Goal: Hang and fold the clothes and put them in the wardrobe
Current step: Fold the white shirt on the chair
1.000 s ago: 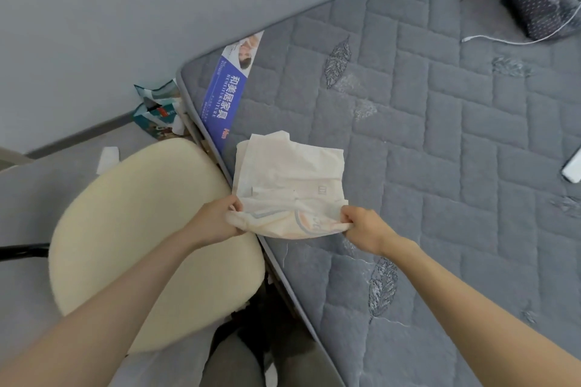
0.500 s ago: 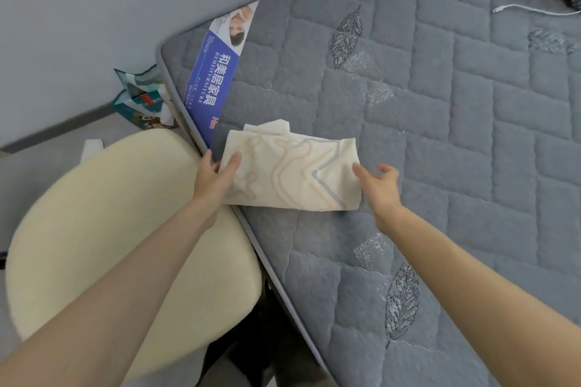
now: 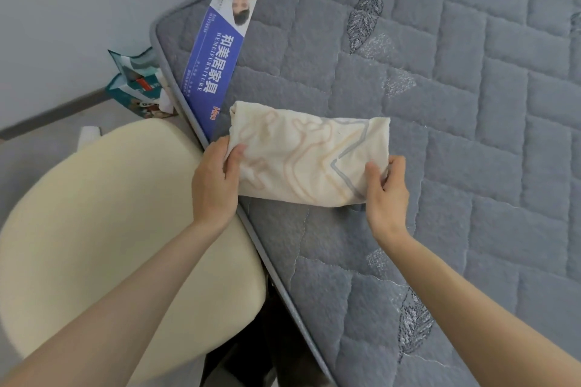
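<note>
Both hands have closed in since a moment ago: the left hand [image 3: 217,182] and right hand [image 3: 385,190] now pinch the ends of the folded cream garment [image 3: 306,155], lying mid-frame near the grey mattress [image 3: 440,135] edge.

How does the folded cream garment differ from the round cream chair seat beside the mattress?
The folded cream garment carries wavy orange and grey lines; the round cream chair seat is plain. The garment lies on the grey quilted mattress, gripped by left hand and right hand; the seat is unheld. Both are cream.
</note>
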{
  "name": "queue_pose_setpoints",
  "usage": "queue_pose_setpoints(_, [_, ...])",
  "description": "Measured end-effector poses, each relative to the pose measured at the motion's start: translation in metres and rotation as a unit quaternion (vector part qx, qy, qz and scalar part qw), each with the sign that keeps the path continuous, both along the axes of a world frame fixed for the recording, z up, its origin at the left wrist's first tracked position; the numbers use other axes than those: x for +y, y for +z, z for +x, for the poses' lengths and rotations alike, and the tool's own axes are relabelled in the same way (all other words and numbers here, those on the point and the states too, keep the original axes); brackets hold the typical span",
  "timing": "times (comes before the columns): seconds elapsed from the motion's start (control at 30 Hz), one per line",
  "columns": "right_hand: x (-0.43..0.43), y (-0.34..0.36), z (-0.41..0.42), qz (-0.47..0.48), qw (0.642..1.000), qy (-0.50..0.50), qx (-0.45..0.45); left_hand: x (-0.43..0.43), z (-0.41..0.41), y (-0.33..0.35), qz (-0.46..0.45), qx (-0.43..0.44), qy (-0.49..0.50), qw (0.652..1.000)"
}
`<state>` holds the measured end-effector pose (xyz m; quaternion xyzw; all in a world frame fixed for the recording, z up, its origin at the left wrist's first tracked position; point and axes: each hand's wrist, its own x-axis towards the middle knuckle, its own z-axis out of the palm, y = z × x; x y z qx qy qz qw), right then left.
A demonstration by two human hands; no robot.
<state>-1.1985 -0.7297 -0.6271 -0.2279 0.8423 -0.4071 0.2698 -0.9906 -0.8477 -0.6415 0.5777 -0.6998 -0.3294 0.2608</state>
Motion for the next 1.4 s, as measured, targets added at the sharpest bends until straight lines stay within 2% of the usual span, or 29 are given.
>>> queue_pose_setpoints(0.07, [-0.007,-0.002,-0.002,0.007,1.0,-0.008,0.014,-0.007,-0.005,-0.003,0.025,-0.013,0.036,0.999])
queue_pose_setpoints(0.2, [-0.018,-0.013,-0.007,0.099,0.991,-0.076,-0.056,-0.017,-0.016,-0.009,0.164,-0.069,0.128,0.976])
queue_pose_setpoints(0.23, [-0.019,-0.013,-0.006,0.134,0.988,-0.078,-0.013,-0.016,-0.018,-0.006,0.148,-0.102,0.136,0.974])
queue_pose_setpoints(0.3, [-0.023,-0.009,0.0,0.144,0.978,-0.011,0.151,-0.013,-0.026,0.0,0.009,-0.164,0.052,0.985])
queue_pose_setpoints(0.37, [-0.03,-0.007,0.013,0.084,0.957,0.134,0.243,-0.009,-0.041,-0.003,-0.074,-0.21,-0.119,0.968])
queue_pose_setpoints(0.4, [-0.036,-0.01,0.019,0.073,0.947,0.199,0.243,-0.007,-0.049,-0.009,-0.073,-0.236,-0.18,0.952])
queue_pose_setpoints(0.47, [-0.044,-0.021,0.026,0.121,0.935,0.272,0.194,-0.004,-0.063,-0.026,-0.029,-0.289,-0.222,0.931])
queue_pose_setpoints(0.53, [-0.047,-0.038,0.024,0.186,0.928,0.28,0.162,-0.005,-0.066,-0.045,-0.019,-0.328,-0.206,0.922])
queue_pose_setpoints(0.6, [-0.046,-0.053,0.017,0.22,0.914,0.278,0.196,-0.009,-0.065,-0.057,-0.03,-0.346,-0.181,0.92])
queue_pose_setpoints(0.7, [-0.045,-0.067,0.011,0.229,0.912,0.254,0.225,-0.014,-0.067,-0.064,-0.02,-0.344,-0.141,0.928])
queue_pose_setpoints(0.87, [-0.043,-0.063,0.016,0.225,0.945,0.134,0.197,-0.013,-0.063,-0.053,0.018,-0.32,-0.036,0.947])
queue_pose_setpoints(1.03, [-0.041,-0.051,0.016,0.208,0.969,0.058,0.118,-0.016,-0.056,-0.038,0.103,-0.234,0.028,0.966])
queue_pose_setpoints(1.17, [-0.049,-0.046,0.0,0.244,0.964,0.091,0.06,-0.037,-0.049,-0.038,0.19,-0.196,-0.006,0.962])
queue_pose_setpoints(1.27, [-0.053,-0.039,-0.01,0.238,0.96,0.136,0.056,-0.042,-0.036,-0.038,0.197,-0.161,-0.044,0.966])
queue_pose_setpoints(1.4, [-0.044,-0.015,-0.005,0.199,0.969,0.14,0.053,-0.025,-0.014,-0.024,0.2,-0.087,-0.024,0.976])
